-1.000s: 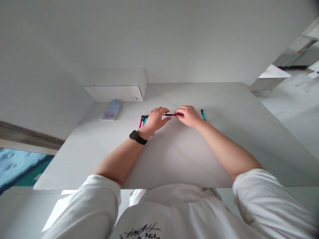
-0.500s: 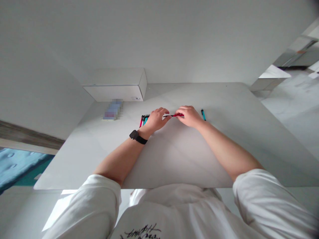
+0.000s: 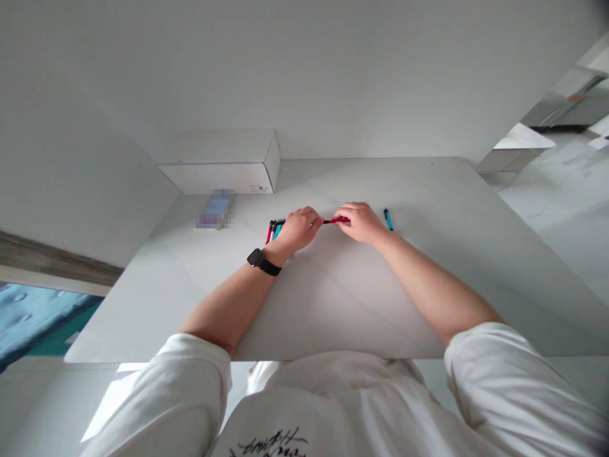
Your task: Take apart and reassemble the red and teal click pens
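Note:
A red pen with a black end lies crosswise between my two hands, just above the white table. My right hand is closed around its red barrel. The fingers of my left hand pinch its black end. Left of that hand, partly covered by it, several pens in red, white and blue lie side by side. A single blue pen with a black end rests just right of my right hand, its lower end meeting the forearm's outline.
At the back left a long white box stands against the wall. In front of it lies a blurred bluish packet. A blue cushioned seat is beyond the table's left edge. A black watch is on my left wrist.
My left thumb and fingers, which were apart around the pen's black end, have closed on it. My right hand has hardly moved and still holds the red barrel.

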Tool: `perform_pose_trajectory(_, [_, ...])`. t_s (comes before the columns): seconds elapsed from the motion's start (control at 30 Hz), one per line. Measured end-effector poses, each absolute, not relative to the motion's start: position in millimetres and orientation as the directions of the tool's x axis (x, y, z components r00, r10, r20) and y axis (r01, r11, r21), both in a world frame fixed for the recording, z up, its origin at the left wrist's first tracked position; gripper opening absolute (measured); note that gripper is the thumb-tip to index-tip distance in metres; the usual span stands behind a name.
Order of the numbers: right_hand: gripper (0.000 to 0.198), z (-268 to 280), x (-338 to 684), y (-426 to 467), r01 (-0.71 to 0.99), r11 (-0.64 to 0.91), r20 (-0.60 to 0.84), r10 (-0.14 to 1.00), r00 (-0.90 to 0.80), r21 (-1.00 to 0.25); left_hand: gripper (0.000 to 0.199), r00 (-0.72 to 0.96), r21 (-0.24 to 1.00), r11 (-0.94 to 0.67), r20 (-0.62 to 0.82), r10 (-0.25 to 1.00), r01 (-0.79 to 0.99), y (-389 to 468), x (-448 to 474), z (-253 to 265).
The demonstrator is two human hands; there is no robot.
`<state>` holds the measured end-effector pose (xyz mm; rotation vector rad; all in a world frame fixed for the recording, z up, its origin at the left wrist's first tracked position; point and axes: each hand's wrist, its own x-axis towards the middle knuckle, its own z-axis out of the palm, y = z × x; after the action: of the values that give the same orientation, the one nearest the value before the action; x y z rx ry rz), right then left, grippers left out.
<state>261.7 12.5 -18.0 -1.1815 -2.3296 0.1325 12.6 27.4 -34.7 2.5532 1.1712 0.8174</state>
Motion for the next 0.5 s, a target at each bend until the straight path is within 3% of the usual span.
perform_pose_trajectory(0.13, [0.014, -18.6, 261.5, 12.8, 0.724, 0.616, 0.398, 0.776, -0.489, -0.311, 0.016, 0.545, 0.405, -0.675, 0.399, 0.737, 0.617, 27.7, 12.6, -35.3])
perform_pose_trajectory(0.4, [0.013, -16.9, 260.5, 11.1, 0.723, 0.62, 0.399, 0.772, -0.495, -0.304, 0.027, 0.551, 0.391, -0.662, 0.368, 0.749, 0.639, 27.5, 13.4, -34.4])
perform_pose_trajectory(0.5, [0.013, -17.5, 260.4, 11.1, 0.726, 0.619, 0.392, 0.773, -0.499, -0.299, 0.016, 0.554, 0.394, -0.673, 0.383, 0.74, 0.626, 28.1, 13.2, -35.8])
